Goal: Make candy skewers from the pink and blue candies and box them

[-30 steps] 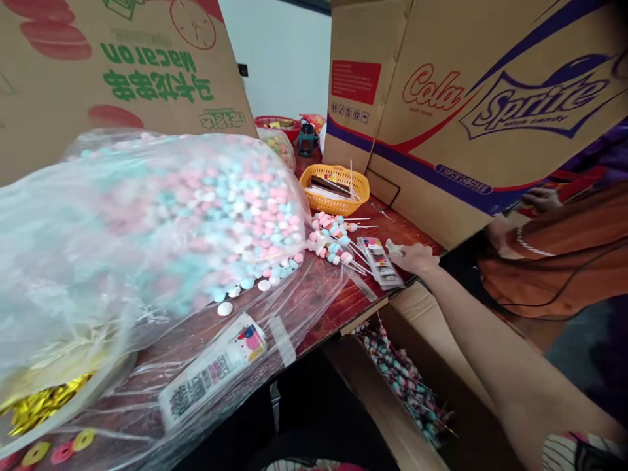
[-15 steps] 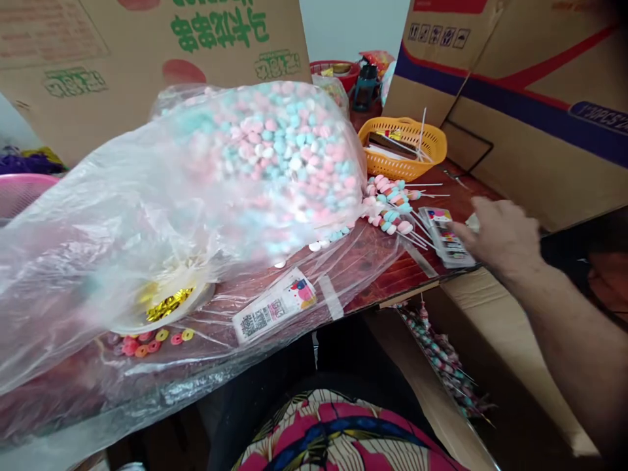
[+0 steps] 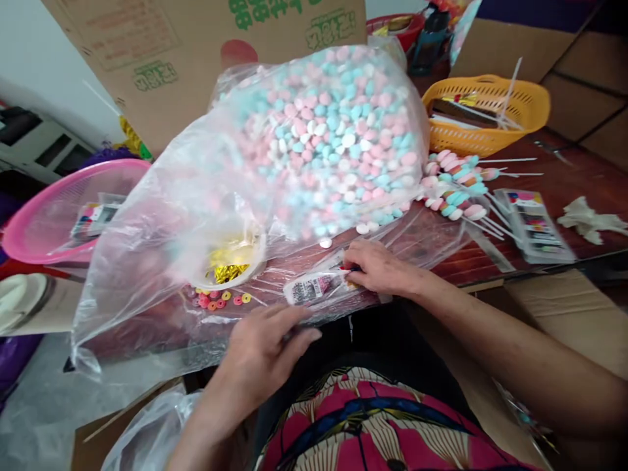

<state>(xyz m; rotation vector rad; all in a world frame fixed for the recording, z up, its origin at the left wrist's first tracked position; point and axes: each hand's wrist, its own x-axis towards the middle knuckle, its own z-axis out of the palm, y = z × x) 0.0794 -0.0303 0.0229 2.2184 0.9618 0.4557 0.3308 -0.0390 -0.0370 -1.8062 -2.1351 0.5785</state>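
Note:
A big clear plastic bag (image 3: pixel 314 137) full of pink, blue and white candies lies on the red wooden table (image 3: pixel 579 190). My right hand (image 3: pixel 377 267) pinches a small clear packet with a printed label (image 3: pixel 311 288) at the table's front edge. My left hand (image 3: pixel 265 347) rests flat on the loose plastic sheet just in front of that packet, fingers spread. Under the bag sits a white bowl of gold foil pieces (image 3: pixel 228 269), with small coloured ring candies (image 3: pixel 216 302) beside it.
Candy skewers (image 3: pixel 454 186) lie right of the bag, next to a clear packet of labels (image 3: pixel 534 226) and a crumpled white glove (image 3: pixel 589 219). An orange basket (image 3: pixel 485 114) stands behind them. A pink basin (image 3: pixel 59 209) sits at left. Cardboard boxes (image 3: pixel 196 46) stand behind.
The view swung left and down. My right hand left the glove at the far right and came to the labelled packet in front of me. My left hand came into view on the plastic.

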